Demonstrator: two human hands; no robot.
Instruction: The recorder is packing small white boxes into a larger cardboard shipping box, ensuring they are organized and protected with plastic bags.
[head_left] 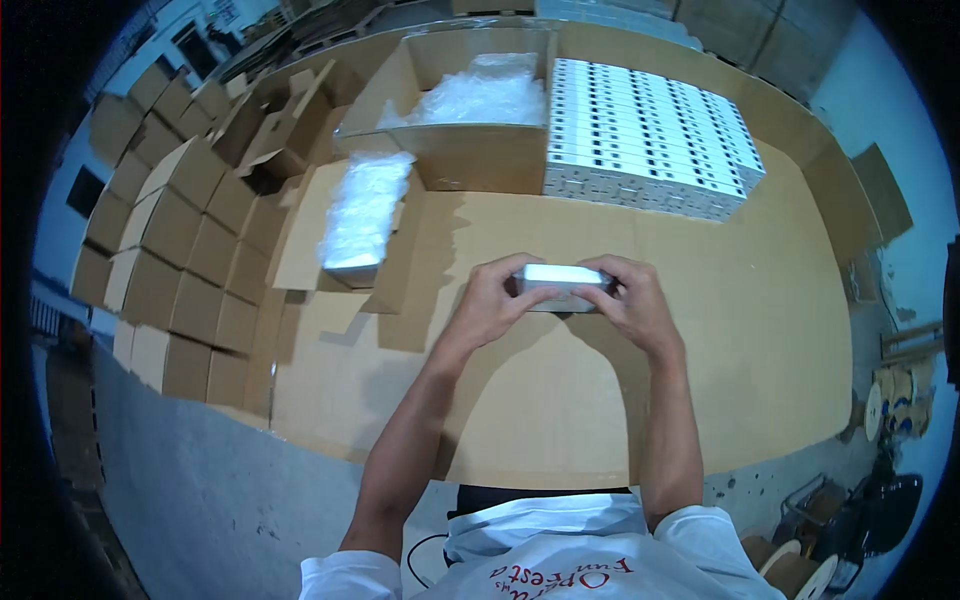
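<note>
Both my hands grip a small white box (562, 273) above the middle of the cardboard-covered table (540, 410). My left hand (498, 300) closes on its left end, thumb along the near side. On the right end, my right hand (632, 302) is closed the same way. Beyond the hands stands a large block of stacked small white boxes (650, 135) with dark marks. To the left, an open cardboard carton (392, 265) lies with bubble-wrapped goods (367, 215) in it. The underside of the held box is hidden.
A large open carton (480, 158) at the back holds clear bubble wrap (480, 92). Stacked brown cartons (185, 250) line the left side, with open empty cartons (275, 135) beside them. A raised cardboard edge (810, 170) borders the table's far and right sides. Cable spools (800, 570) stand at lower right.
</note>
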